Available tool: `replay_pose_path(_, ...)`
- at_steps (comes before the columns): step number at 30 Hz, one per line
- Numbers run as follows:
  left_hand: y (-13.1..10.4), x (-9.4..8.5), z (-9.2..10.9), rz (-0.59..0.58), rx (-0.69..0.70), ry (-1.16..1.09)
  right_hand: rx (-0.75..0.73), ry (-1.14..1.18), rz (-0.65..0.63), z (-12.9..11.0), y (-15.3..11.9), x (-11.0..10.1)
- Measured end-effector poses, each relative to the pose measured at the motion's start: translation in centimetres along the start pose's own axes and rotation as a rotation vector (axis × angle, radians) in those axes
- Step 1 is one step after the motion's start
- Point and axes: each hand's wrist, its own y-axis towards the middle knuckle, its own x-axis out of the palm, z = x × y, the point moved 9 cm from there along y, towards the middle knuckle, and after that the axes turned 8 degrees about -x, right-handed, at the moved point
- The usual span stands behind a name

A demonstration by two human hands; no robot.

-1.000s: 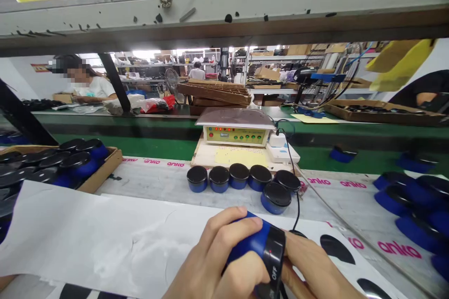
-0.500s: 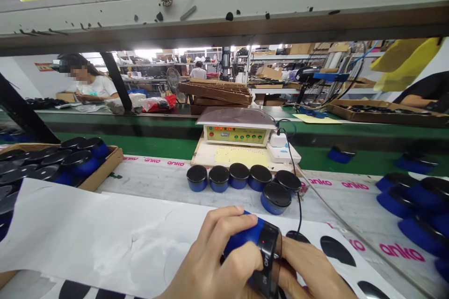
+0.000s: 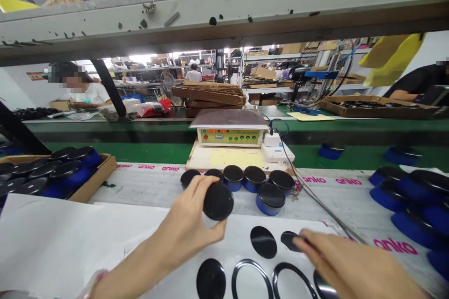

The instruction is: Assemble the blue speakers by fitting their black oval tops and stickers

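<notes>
My left hand [image 3: 189,224] grips a round unit by its rim, thumb below and fingers above. The unit's glossy black face [image 3: 218,201] is turned toward me. It hangs over the front of a row of blue units with black tops [image 3: 233,177]. My right hand [image 3: 354,261], blurred, has its fingertips pinched at the edge of a black round sticker [image 3: 289,241] on a white sheet [image 3: 242,224]. More black round stickers [image 3: 264,242] lie on the sheet, beside black ring outlines [image 3: 251,285].
A cardboard box [image 3: 101,175] of similar units stands at left, and more blue units [image 3: 414,205] are grouped at right. A control box with lights [image 3: 229,135] sits behind the row. A cable [image 3: 326,208] crosses the bench. A shelf beam [image 3: 224,14] spans overhead. People sit beyond.
Both hands held the unit together before. My left hand has lifted it forward and turned its black face toward me. My right hand has left it and moved right to the stickers.
</notes>
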Motion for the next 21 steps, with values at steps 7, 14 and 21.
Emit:
replay_pose_path(7,3.5,7.3,-1.1,-0.252,0.045,0.082,0.297,-0.015,-0.052,6.8,5.0,-2.2)
replay_pose_path(14,5.9,4.1,-8.4,-0.124,-0.122,0.148,0.290,0.058,-0.454,6.7,9.1,6.0)
replay_pose_path(21,5.5,0.9,-8.2,0.046,-0.188,-0.014,0.136,0.271,-0.644,3.9,12.7,14.7)
